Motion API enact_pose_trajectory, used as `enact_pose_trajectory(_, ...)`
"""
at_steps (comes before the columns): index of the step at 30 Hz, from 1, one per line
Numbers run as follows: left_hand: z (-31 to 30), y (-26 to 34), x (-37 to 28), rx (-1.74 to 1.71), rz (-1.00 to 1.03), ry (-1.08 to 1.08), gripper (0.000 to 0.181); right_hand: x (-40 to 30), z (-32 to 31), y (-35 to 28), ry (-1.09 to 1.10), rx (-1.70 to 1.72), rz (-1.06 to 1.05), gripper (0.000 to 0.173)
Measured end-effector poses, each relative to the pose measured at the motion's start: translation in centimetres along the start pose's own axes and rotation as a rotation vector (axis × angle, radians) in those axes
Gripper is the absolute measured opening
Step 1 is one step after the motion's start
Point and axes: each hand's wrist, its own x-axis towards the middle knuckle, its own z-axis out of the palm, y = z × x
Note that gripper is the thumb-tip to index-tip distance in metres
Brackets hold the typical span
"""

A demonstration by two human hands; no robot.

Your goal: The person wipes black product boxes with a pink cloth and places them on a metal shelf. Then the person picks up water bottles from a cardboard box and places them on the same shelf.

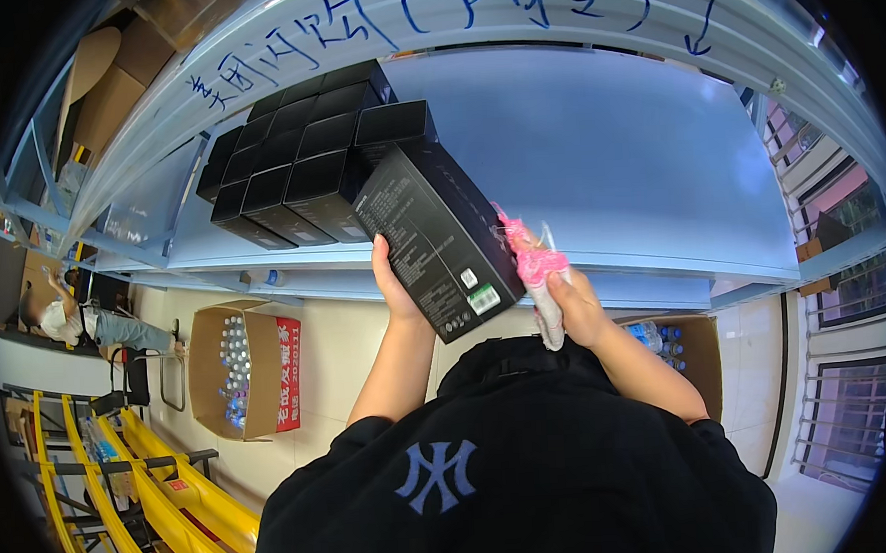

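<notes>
A black carton (422,240) with printed text and a barcode label is tilted in front of the shelf. Its lower left edge is in the grip of my left hand (397,285). My right hand (578,308) is closed around a bunched pink-and-white cloth (545,267), possibly a work glove, which lies against the carton's right side. Just beyond the held carton, similar black cartons (286,153) are packed in rows on the left part of the blue metal shelf (601,148). Part of that group is hidden behind the carton I hold.
A shelf beam (429,14) with handwriting crosses the top. Open cardboard boxes of bottles stand on the floor at left (206,371) and right (699,368). Yellow racking (151,509) is at lower left. Another person (88,321) is at far left, near a chair (122,383).
</notes>
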Motion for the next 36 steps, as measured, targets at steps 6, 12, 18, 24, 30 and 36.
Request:
enact_pose_trajectory(6, 1.6, -1.7, -0.6, -0.037, -0.004, 0.142, 0.057, 2.2, 2.1, 1.7, 0.37, -0.562, -0.753, 0.062)
enact_pose_trajectory(12, 4.3, -2.7, -1.6, -0.062, 0.03, 0.094, 0.059, 3.1, 2.7, 4.1, 0.427, -0.649, -1.086, 0.073)
enact_pose_trajectory(18, 4.6, -1.5, -0.7, -0.066, 0.043, 0.069, 0.063, 1.9, 2.7, 7.8, 0.167, -1.003, -1.205, 0.071)
enact_pose_trajectory(24, 2.3, 0.5, -0.4, -0.025, 0.129, -0.147, 0.061, -0.2, -0.7, 7.0, 0.246, -0.366, -0.4, 0.046)
enact_pose_trajectory(30, -1.0, 0.0, -1.2, 0.585, 0.328, -0.295, 0.086, 1.4, -2.4, -2.0, 0.483, -0.033, -0.412, 0.039)
enact_pose_trajectory(36, -1.7, -0.6, -1.0, 1.319, 0.537, -0.462, 0.096, 3.5, 1.8, -9.4, -0.274, -1.128, -0.649, 0.051)
